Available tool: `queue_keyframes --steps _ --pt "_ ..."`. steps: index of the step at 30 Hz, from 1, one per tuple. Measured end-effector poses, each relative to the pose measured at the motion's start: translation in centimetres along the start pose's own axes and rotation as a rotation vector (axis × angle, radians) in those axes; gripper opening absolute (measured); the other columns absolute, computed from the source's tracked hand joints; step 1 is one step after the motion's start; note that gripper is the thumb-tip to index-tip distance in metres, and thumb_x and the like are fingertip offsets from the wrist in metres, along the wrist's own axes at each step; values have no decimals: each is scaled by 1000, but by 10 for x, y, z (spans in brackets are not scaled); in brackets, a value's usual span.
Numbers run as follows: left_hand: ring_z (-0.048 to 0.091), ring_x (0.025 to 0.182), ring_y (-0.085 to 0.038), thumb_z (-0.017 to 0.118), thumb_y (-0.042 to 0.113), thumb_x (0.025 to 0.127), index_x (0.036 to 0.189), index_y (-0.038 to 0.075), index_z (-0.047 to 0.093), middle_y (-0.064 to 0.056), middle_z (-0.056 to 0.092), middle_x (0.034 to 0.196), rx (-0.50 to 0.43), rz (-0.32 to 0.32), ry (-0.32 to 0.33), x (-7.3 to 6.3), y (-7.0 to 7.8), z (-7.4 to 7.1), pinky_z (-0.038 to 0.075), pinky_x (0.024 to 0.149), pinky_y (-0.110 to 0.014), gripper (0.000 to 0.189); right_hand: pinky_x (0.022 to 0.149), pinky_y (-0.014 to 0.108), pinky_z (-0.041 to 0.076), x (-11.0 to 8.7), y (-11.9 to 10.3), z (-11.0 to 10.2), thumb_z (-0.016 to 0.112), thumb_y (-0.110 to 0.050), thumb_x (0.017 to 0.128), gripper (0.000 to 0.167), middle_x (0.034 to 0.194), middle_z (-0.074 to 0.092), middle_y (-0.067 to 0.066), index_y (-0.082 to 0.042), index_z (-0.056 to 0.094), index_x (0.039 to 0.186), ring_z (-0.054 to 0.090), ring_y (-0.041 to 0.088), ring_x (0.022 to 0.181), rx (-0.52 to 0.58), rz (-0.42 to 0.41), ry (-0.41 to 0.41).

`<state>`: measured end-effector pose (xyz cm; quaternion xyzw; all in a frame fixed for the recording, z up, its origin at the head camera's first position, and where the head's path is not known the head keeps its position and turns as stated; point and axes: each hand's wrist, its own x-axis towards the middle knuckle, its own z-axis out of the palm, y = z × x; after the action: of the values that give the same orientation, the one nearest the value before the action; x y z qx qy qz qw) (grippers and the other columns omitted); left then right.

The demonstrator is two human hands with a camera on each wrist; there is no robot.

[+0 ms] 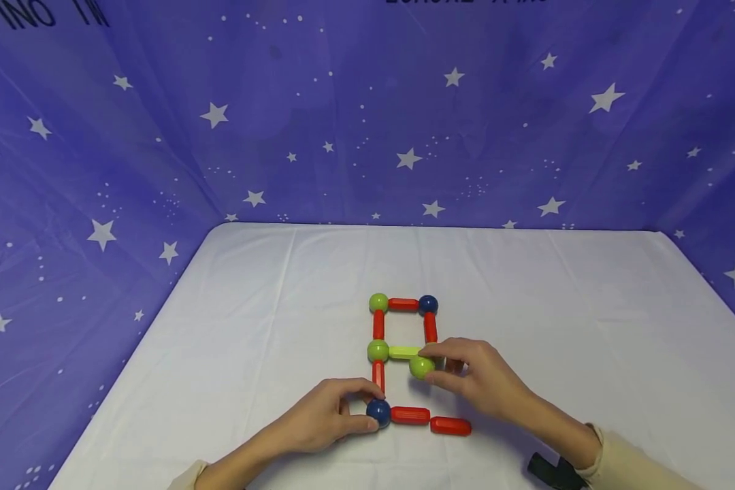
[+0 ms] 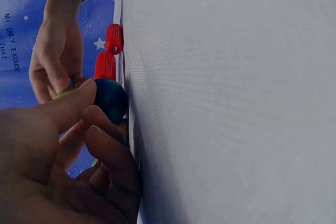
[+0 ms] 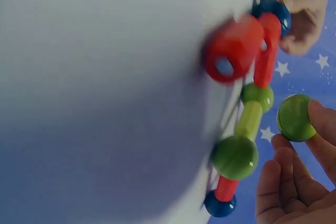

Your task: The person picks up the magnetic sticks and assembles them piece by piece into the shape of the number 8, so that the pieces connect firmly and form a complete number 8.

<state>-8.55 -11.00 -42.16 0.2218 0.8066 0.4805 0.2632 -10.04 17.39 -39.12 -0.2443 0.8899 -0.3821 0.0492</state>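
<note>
My left hand [image 1: 318,416] grips a dark blue ball [image 1: 378,413] at the near left corner of a flat frame of balls and magnetic rods. Between thumb and finger my right hand [image 1: 493,382] pinches a loose green ball [image 1: 422,367], held off the table beside the yellow-green rod [image 1: 403,352]. That rod joins a green ball [image 1: 378,351] to another green ball [image 3: 234,157], mostly hidden behind my right hand in the head view. From the gripped blue ball a red rod [image 1: 410,415] runs right, and a second red rod [image 1: 450,426] lies end to end with it.
Farther back, red rods link a green ball [image 1: 378,303] and a blue ball [image 1: 428,304] into a square. The white-covered table [image 1: 269,306] meets a blue star-printed cloth [image 1: 343,122] behind. A black strap [image 1: 554,471] shows near the right wrist.
</note>
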Motion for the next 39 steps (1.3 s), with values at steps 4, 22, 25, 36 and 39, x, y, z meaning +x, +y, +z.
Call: queue_keyframes --steps 4,22,25,36,39 --pt "46 50 -9 78 27 86 112 26 69 10 63 104 -8 -6 3 0 1 -1 37 46 -20 28 66 25 48 -10 2 4 79 -22 85 28 92 63 -17 -19 74 113 53 7 74 21 36 -42" --pt "48 53 -11 78 26 86 114 25 69 11 64 105 -8 -16 1 1 3 -2 37 48 -21 30 61 24 46 -23 16 6 79 -25 85 27 89 64 -15 -19 74 111 53 7 72 71 109 -150" --pt "48 53 -10 78 26 86 115 24 69 11 64 105 -10 -13 0 1 3 -1 37 48 -21 30 61 25 46 -24 16 6 78 -27 85 27 90 64 -15 -18 74 111 53 7 72 79 116 -164" --pt "47 52 -8 78 26 86 113 25 69 10 64 104 -1 3 13 0 2 0 38 47 -21 29 58 25 46 -31 16 5 77 -30 86 24 86 63 -15 -20 73 108 53 7 69 67 152 -182" --pt "48 52 -9 78 26 86 114 25 69 10 64 104 -6 -4 13 0 2 -1 38 47 -21 29 59 25 46 -32 15 6 77 -30 86 24 85 63 -15 -21 73 108 54 7 68 66 170 -195"
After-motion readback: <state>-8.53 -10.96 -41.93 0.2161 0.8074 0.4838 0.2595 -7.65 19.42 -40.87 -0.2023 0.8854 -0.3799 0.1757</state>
